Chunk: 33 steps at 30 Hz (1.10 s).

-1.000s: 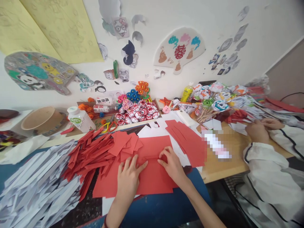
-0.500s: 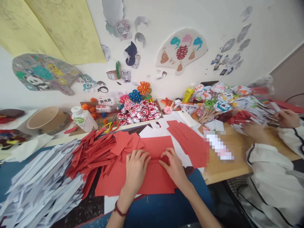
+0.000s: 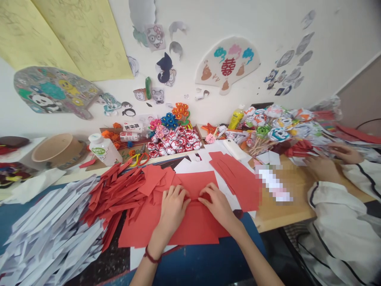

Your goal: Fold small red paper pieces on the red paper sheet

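Observation:
My left hand [image 3: 174, 204] and my right hand [image 3: 218, 201] face each other over a stack of red paper sheets [image 3: 193, 230]. Between their fingertips lies a narrow folded strip of red paper [image 3: 195, 203], each hand pinching one end; the fingers hide those ends. Left of my left hand, folded red paper strips [image 3: 116, 194] lie in a loose heap, with a few small red paper pieces [image 3: 153, 178] on top. Further left spreads a big pile of folded white paper strips [image 3: 56, 234].
More red sheets [image 3: 235, 178] lie to the right on white paper. Behind stand red-and-white paper flowers [image 3: 175, 141], a white bottle [image 3: 104, 150] and scissors [image 3: 139, 159]. At right, another person's hands [image 3: 324, 167] work near a bundle of paper flowers [image 3: 279, 123].
My hands have shifted slightly, fingertips closer together on the folded red paper. The other person's hands have come lower and nearer to each other.

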Each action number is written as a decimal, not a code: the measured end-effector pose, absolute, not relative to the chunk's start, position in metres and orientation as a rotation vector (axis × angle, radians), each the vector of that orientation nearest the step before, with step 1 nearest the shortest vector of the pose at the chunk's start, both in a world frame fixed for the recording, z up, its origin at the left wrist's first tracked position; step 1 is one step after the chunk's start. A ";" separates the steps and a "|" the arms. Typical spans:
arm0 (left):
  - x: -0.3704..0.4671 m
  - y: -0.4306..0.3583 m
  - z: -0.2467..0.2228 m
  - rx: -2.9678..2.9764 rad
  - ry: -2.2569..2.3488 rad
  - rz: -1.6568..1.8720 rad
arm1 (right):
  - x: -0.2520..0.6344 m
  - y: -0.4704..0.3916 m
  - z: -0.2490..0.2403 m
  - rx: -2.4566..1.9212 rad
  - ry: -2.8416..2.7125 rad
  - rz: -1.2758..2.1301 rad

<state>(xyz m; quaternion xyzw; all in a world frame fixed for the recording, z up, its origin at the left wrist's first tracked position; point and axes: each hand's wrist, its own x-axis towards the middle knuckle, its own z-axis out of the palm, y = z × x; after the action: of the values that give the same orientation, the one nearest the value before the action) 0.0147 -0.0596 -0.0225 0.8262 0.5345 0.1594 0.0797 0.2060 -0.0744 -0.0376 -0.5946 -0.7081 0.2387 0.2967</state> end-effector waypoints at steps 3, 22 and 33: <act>0.012 -0.058 -0.020 2.458 1.566 0.461 | 0.206 -0.068 -0.038 -1.581 -1.931 0.637; 0.004 -0.055 -0.019 2.412 1.445 0.399 | 0.204 -0.067 -0.039 -1.647 -2.002 0.652; 0.004 -0.059 -0.023 2.486 1.397 0.441 | 0.205 -0.071 -0.038 -1.599 -1.998 0.655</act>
<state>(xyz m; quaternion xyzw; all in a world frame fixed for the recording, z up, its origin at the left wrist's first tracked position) 0.0045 -0.0586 -0.0234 0.8546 0.4801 0.1515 0.1276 0.2053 -0.0712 -0.0378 -0.5864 -0.7329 0.2401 0.2476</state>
